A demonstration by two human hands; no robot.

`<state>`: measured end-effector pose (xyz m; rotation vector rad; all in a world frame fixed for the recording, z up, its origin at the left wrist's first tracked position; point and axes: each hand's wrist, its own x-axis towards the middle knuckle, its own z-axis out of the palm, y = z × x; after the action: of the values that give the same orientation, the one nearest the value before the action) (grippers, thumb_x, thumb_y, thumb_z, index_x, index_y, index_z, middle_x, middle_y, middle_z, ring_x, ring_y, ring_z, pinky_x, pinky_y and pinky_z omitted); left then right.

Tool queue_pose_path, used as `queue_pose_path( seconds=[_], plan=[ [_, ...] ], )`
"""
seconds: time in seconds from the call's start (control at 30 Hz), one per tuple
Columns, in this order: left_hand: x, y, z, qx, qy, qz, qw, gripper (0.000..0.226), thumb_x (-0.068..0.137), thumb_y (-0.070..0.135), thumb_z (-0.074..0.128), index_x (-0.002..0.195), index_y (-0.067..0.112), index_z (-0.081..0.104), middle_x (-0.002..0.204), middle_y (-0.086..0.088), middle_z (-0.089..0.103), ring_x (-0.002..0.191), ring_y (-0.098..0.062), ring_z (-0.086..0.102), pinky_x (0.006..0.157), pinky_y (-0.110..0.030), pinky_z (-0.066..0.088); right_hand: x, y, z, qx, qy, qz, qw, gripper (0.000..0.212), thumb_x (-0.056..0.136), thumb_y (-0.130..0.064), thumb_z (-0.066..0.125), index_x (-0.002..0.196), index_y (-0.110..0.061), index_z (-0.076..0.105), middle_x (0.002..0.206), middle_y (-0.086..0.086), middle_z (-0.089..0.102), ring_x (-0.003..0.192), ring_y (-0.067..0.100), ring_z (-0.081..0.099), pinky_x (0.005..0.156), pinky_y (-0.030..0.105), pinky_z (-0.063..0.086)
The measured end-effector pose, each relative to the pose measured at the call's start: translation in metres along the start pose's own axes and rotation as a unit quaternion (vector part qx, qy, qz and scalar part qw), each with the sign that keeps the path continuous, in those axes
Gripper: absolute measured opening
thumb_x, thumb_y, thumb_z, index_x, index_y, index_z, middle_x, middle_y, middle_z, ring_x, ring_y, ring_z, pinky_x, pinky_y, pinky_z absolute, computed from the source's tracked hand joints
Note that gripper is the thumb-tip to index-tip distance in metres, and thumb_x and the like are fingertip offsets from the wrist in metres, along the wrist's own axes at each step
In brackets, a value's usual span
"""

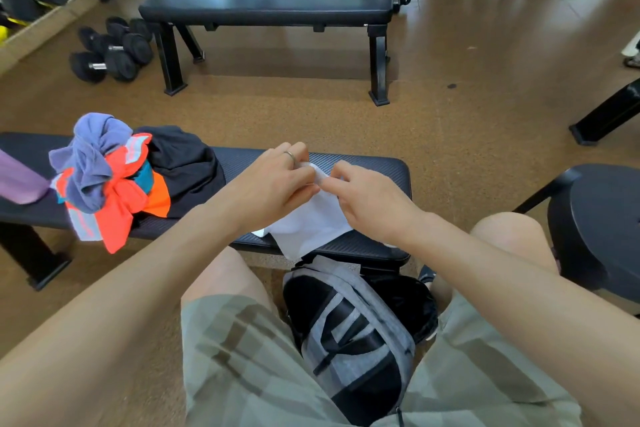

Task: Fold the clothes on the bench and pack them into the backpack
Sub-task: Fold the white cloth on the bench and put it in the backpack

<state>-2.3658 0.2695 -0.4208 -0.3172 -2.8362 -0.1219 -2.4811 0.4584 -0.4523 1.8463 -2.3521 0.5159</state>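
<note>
A white garment (311,222) lies on the right end of the near black bench (377,170), with one edge hanging over the front. My left hand (273,184) and my right hand (370,198) meet above it and both pinch its top edge. A pile of unfolded clothes sits on the bench to the left: a blue-grey piece (93,156), an orange piece (117,204) and a black piece (183,163). The grey and black backpack (360,329) stands open on the floor between my knees, just below the bench's front edge.
A purple item (17,177) lies at the bench's far left. A second black bench (266,5) stands across the floor, with dumbbells (110,52) beside it. A black round stool (606,218) is close on my right. People's feet show at the top.
</note>
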Motion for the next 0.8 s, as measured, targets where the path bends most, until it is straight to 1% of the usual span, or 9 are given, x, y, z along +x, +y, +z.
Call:
queue_pose_path(
  seconds=[0.03,0.13,0.23,0.33,0.43,0.57,0.63,0.73,0.8],
  plan=[
    [0.0,0.0,-0.001,0.007,-0.002,0.003,1.0,0.035,0.102,0.033,0.045,0.082,0.008,0.058,0.095,-0.009,0.047,0.073,-0.024,0.039,0.065,-0.047,0.044,0.0,0.0,0.001,0.008,0.003,0.013,1.0,0.039,0.089,-0.001,0.053,0.124,-0.014,0.063,0.091,0.006,0.05,0.066,0.022,0.035,0.051,0.037,0.037],
    [-0.003,-0.004,-0.002,0.034,-0.005,0.007,0.999,0.037,0.101,0.033,0.045,0.077,0.007,0.056,0.092,-0.01,0.048,0.07,-0.026,0.041,0.062,-0.047,0.044,-0.001,0.005,0.0,0.036,0.025,0.052,0.998,0.011,0.091,-0.01,0.053,0.091,-0.006,0.063,0.084,0.006,0.048,0.065,0.022,0.041,0.054,0.042,0.045],
    [-0.01,-0.009,-0.002,0.055,-0.008,-0.004,0.998,0.039,0.102,0.034,0.042,0.077,0.007,0.055,0.086,-0.011,0.048,0.067,-0.029,0.045,0.059,-0.046,0.045,-0.003,0.013,-0.004,0.025,0.043,0.084,0.995,0.018,0.093,-0.019,0.056,0.08,-0.007,0.06,0.082,0.006,0.052,0.066,0.027,0.052,0.055,0.036,0.043],
    [-0.014,-0.009,-0.005,0.056,-0.003,-0.026,0.998,0.039,0.102,0.037,0.04,0.079,0.007,0.052,0.083,-0.008,0.048,0.064,-0.031,0.05,0.049,-0.036,0.039,-0.004,0.016,-0.011,0.002,0.061,0.09,0.994,0.024,0.09,-0.02,0.061,0.072,-0.006,0.058,0.075,0.007,0.052,0.06,0.027,0.05,0.051,0.033,0.042],
    [-0.015,-0.005,-0.01,0.041,0.012,-0.039,0.998,0.035,0.101,0.036,0.042,0.082,0.01,0.052,0.083,-0.004,0.05,0.062,-0.026,0.051,0.045,-0.031,0.036,-0.005,0.018,-0.014,-0.016,0.062,0.092,0.994,0.028,0.087,-0.017,0.063,0.064,-0.007,0.051,0.067,0.008,0.048,0.055,0.028,0.046,0.045,0.035,0.043],
    [-0.015,-0.002,-0.01,-0.015,0.04,-0.069,0.997,0.031,0.099,0.039,0.048,0.083,0.013,0.053,0.081,0.004,0.051,0.066,-0.017,0.048,0.053,-0.03,0.037,-0.003,0.021,-0.015,-0.031,0.026,0.136,0.99,0.029,0.094,-0.026,0.057,0.073,-0.006,0.057,0.076,0.006,0.051,0.072,0.03,0.054,0.058,0.035,0.04],
    [-0.011,0.002,-0.009,-0.036,0.051,-0.078,0.995,0.037,0.098,0.044,0.047,0.082,0.012,0.053,0.077,0.004,0.051,0.065,-0.018,0.048,0.055,-0.032,0.039,-0.001,0.016,-0.015,-0.004,0.012,0.109,0.994,0.025,0.092,-0.032,0.059,0.085,-0.009,0.063,0.089,0.005,0.058,0.086,0.028,0.055,0.07,0.038,0.044],
    [-0.004,0.01,-0.01,-0.031,0.07,-0.067,0.995,0.034,0.097,0.045,0.049,0.082,0.015,0.051,0.073,0.008,0.044,0.063,-0.009,0.034,0.052,-0.03,0.034,0.007,-0.002,-0.017,0.138,0.005,0.049,0.989,0.022,0.082,-0.031,0.062,0.099,-0.017,0.063,0.112,-0.002,0.062,0.111,0.023,0.055,0.093,0.04,0.045],
    [-0.001,0.015,-0.014,-0.016,0.081,-0.051,0.995,0.027,0.096,0.043,0.053,0.083,0.019,0.049,0.072,0.013,0.037,0.063,-0.006,0.028,0.052,-0.026,0.028,0.012,-0.012,-0.018,0.223,0.004,0.051,0.973,0.018,0.082,-0.031,0.059,0.094,-0.018,0.065,0.106,-0.006,0.065,0.108,0.019,0.057,0.093,0.037,0.046]
  ],
)
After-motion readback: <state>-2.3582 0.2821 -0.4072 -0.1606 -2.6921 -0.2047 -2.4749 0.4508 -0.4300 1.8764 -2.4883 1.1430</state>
